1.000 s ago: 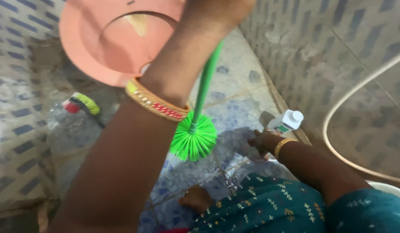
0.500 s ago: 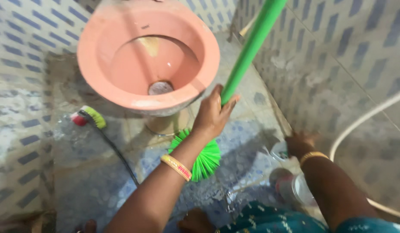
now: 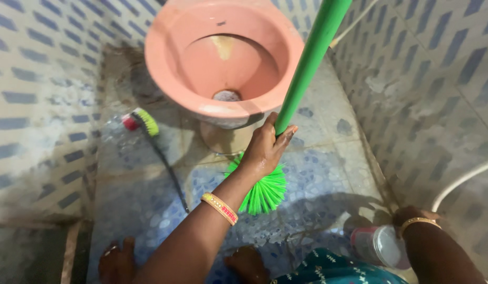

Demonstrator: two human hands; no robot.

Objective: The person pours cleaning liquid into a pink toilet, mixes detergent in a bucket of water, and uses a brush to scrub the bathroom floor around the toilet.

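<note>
The left hand (image 3: 264,150) is wrapped tight round the green toilet brush (image 3: 302,79) low on its handle, long axis slanting up-right, bristles on the wet floor (image 3: 328,173) just before the pink toilet bowl (image 3: 170,63), while the right hand (image 3: 412,216), fingers hidden, rests by a plastic jar (image 3: 378,246).

Open floor (image 3: 328,173) right of brush; toilet (image 3: 223,58) blocks ahead

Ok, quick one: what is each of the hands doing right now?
Left hand: closed around the green brush handle.
Right hand: down by the wall beside a clear plastic container; whether it grips anything cannot be told.
</note>
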